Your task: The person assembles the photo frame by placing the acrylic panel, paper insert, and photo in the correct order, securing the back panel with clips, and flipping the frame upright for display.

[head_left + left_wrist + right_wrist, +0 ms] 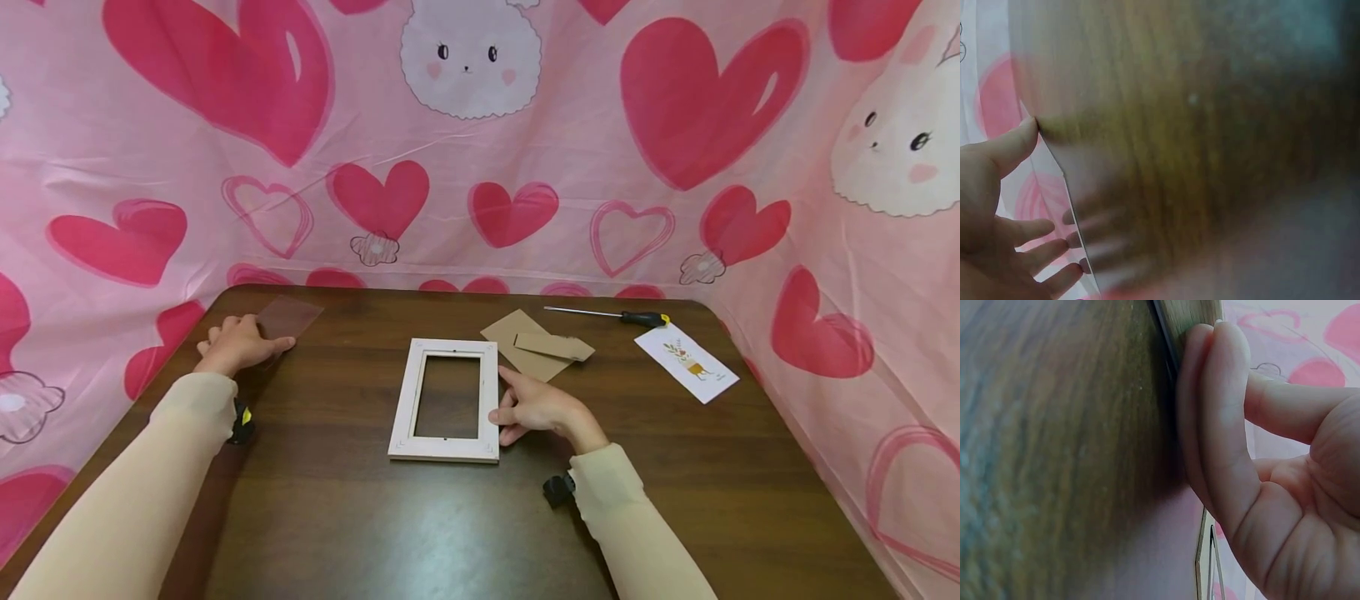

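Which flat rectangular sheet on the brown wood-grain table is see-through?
The clear, thin sheet by the left hand: the brown wood-grain table shows through it. The brown cardboard panel and white printed card are opaque.

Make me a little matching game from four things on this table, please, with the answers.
1. White frame
2. Screwdriver
3. Card
4. Clear sheet

A. Farthest right of the four
B. By the left hand
C. Touched by the right hand
D. Has a black handle with a yellow end

Pairs: 1-C, 2-D, 3-A, 4-B
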`<state>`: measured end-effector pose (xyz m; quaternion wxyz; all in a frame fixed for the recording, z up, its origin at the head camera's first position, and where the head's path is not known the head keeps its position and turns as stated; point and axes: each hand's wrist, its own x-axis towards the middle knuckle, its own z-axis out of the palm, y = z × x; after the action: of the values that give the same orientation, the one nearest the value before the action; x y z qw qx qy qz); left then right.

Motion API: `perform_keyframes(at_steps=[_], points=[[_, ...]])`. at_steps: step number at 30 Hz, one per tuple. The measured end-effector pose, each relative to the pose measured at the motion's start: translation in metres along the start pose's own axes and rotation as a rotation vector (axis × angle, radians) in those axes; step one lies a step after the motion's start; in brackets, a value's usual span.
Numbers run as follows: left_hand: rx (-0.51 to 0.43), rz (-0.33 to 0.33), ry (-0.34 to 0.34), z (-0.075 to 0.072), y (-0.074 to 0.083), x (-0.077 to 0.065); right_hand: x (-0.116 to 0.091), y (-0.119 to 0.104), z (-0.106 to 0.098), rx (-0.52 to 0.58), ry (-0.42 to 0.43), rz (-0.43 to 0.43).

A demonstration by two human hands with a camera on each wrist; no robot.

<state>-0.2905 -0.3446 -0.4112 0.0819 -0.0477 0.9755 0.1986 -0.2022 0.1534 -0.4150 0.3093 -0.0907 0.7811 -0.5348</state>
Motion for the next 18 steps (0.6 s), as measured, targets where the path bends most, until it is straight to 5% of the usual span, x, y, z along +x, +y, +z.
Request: perform_keyframes(at_steps=[10,18], points=[[0.011,-0.001,-0.037,-0.013,0.003,-0.007,0.001,0.000,-0.001,-0.003,-0.002,0.001],[0.000,-0.067,-0.128,-0.019,0.006,-0.009,0.001,0.001,-0.001,0.005,-0.014,0.002]])
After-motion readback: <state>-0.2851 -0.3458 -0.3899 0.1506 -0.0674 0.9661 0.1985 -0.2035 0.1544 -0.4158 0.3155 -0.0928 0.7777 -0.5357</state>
